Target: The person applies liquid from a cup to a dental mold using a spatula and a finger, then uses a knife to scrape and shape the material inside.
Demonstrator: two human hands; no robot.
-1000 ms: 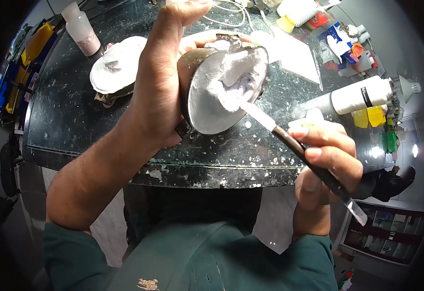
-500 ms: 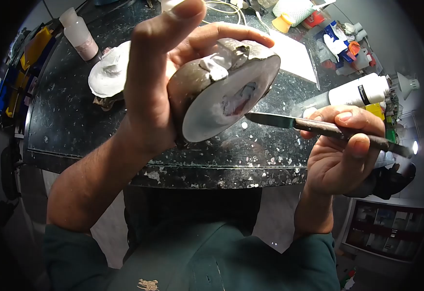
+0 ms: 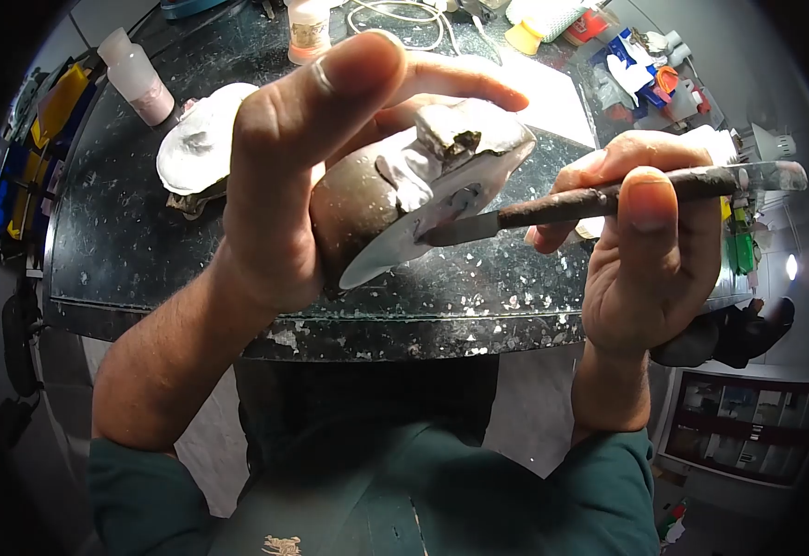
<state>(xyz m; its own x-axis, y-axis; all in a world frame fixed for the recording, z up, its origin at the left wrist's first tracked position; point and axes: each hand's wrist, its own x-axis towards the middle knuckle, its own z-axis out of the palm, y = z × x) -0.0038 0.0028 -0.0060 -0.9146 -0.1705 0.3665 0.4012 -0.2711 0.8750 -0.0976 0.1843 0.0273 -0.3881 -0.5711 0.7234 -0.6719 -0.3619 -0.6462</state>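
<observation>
My left hand (image 3: 275, 176) is wrapped round a rounded, brownish flask half (image 3: 353, 199) filled with white plaster, raised above the bench. Its plaster face is tilted steeply toward the right, with a pinkish, grey-edged hollow in the middle. White plaster also clings to the rim. In my right hand (image 3: 654, 259) is a wax knife (image 3: 552, 208) with a dark handle, gripped between thumb and fingers. The blade tip meets the plaster face beside the hollow. A second plaster-filled half (image 3: 199, 148) lies on the bench behind my left wrist.
The dark, plaster-specked bench (image 3: 404, 324) spans the view. On it stand a bottle with pink powder (image 3: 140, 83), another bottle (image 3: 309, 32), a white sheet (image 3: 548, 102) and a coiled cable (image 3: 395, 23). Cluttered supplies (image 3: 654, 79) sit at the back right.
My left hand has tipped the flask half so its plaster face shows more edge-on. The knife has swung, its handle end rising and its tip moving left onto the plaster.
</observation>
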